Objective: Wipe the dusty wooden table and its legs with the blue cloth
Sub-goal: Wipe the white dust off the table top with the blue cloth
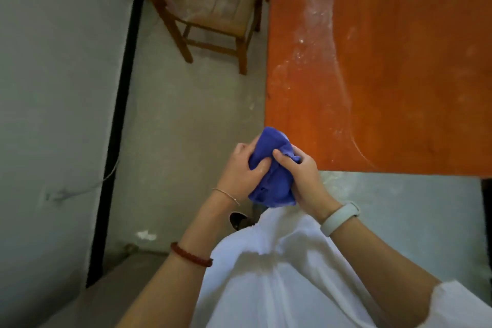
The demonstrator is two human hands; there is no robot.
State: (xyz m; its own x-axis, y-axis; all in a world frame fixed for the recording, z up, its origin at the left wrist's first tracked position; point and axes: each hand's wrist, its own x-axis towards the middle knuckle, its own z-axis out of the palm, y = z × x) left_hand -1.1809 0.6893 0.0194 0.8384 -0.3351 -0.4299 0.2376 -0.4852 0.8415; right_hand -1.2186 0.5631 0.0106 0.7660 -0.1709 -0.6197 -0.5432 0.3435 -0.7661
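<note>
Dust streaks the table [386, 61]; beside its corner, both hands [241, 168] [306, 176] bunch the cloth [274, 168], fingers clenched, likely readying a wiping pad.

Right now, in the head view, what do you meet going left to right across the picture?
Wall → black strip → chair → left hand → blue cloth → right hand → dusty table.

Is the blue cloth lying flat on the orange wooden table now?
No, the bunched blue cloth is held by the left hand and right hand, off the dusty orange wooden table.
</note>
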